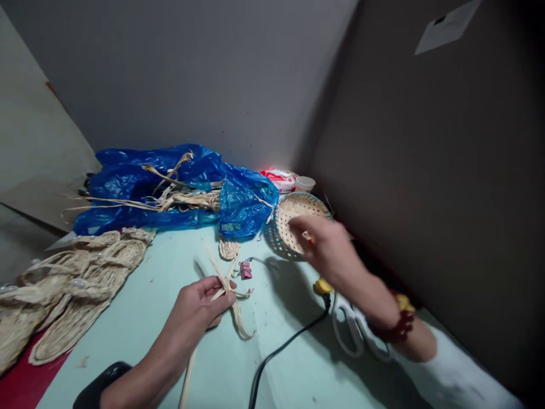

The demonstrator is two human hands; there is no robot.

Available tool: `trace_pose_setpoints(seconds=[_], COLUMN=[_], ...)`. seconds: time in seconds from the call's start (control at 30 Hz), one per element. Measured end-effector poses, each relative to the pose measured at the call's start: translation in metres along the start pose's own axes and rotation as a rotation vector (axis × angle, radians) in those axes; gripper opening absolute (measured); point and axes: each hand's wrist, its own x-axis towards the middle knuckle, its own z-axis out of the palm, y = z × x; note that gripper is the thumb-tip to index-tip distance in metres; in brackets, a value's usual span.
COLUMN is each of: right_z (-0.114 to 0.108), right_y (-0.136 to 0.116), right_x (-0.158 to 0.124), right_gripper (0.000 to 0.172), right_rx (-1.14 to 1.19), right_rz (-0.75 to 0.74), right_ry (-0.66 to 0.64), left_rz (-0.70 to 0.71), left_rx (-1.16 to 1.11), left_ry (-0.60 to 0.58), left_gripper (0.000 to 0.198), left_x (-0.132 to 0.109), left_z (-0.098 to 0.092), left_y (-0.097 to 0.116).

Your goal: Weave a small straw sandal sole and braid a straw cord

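Note:
My left hand (200, 309) is closed in a pinch on pale straw strips (227, 284) that cross and trail down over the light green table (140, 318). A braided length (240, 321) hangs from them. My right hand (327, 247) is blurred with motion, at the rim of a small woven basket (289, 218) lying tilted on its side. Something small shows at its fingertips, but I cannot make it out. A pink binder clip (246, 270) lies between the two hands.
A blue plastic bag (170, 190) with straw in it lies at the back. Woven straw sandals (68, 284) are piled at the left. White-handled scissors (355, 329) and a black cable (281, 349) lie under my right forearm. A dark panel (447, 199) stands at the right.

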Motion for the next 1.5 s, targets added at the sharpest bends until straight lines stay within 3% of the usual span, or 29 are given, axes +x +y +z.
trace_pose_setpoints(seconds=[0.07,0.13,0.27,0.43,0.57,0.63,0.83,1.13,1.33,1.5], right_z=[0.022,0.038,0.055,0.047,0.026,0.021,0.026,0.035,0.038,0.042], right_y=[-0.039,-0.07,-0.097,-0.092,-0.071,-0.059,-0.039,-0.045,-0.052,-0.056], right_x=[-0.007,-0.009,0.0,0.008,-0.003,-0.013,-0.034,-0.04,-0.043,-0.045], right_gripper=[0.013,0.025,0.018,0.014,0.014,0.011,0.029,0.015,0.013,0.016], right_rx=[0.097,0.182,0.299,0.456,1.002,1.097,0.934,0.975,0.896,0.812], right_rz=[-0.154,-0.241,-0.245,-0.163,0.151,0.24,0.303,0.299,0.22,0.143], right_ry=[-0.108,-0.213,-0.265,-0.246,-0.277,-0.288,-0.366,-0.346,-0.346,-0.261], left_rz=[0.007,0.017,0.024,0.043,0.047,0.036,-0.004,-0.041,-0.087,-0.111], left_rx=[-0.017,-0.035,-0.07,-0.134,-0.182,-0.185,-0.16,-0.081,-0.081,-0.058], left_ry=[0.005,0.004,0.007,-0.064,-0.102,-0.101,-0.055,0.007,0.034,0.117], left_gripper=[0.038,0.033,0.028,0.022,0.018,0.017,0.023,0.039,0.032,0.031], left_x=[0.0,-0.001,-0.003,0.0,0.006,0.007,0.004,0.006,0.003,-0.001], left_z=[0.001,0.001,0.001,-0.003,-0.008,-0.009,-0.008,-0.005,0.0,0.006], left_y=[0.0,0.0,0.0,-0.003,-0.01,-0.011,-0.009,-0.008,-0.005,0.001])
